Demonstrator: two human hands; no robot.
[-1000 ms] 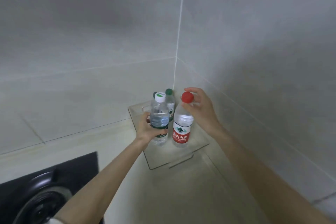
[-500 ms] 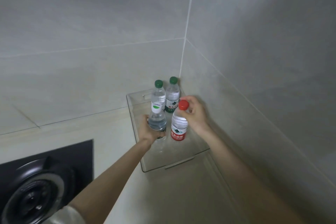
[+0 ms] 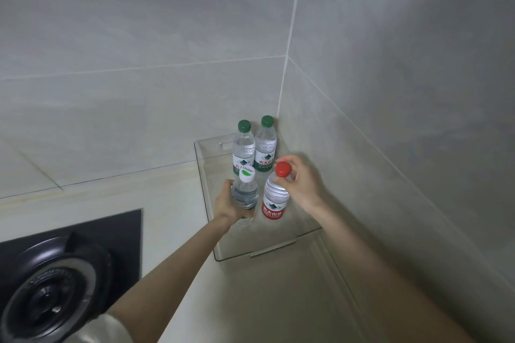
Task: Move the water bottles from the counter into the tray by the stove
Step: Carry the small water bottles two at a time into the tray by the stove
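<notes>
Home kitchen: gas hob [image 3: 50, 295] set in pale counter [image 3: 170, 200], tiled walls [image 3: 139, 25] w/ grout lines.

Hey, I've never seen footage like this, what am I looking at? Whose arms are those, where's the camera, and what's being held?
No machine here: these are a person's two bare arms, filmed by one wide-angle camera worn on their head, looking forward and down. A clear tray sits on the pale counter in a tiled corner, with a black stove to its left. At the tray's back stand the left green-capped bottle and the right green-capped bottle, both upright. The left hand grips a white-capped bottle round its body, tilted, over the tray. The right hand pinches a red-capped bottle near its cap; it stands upright in the tray.
</notes>
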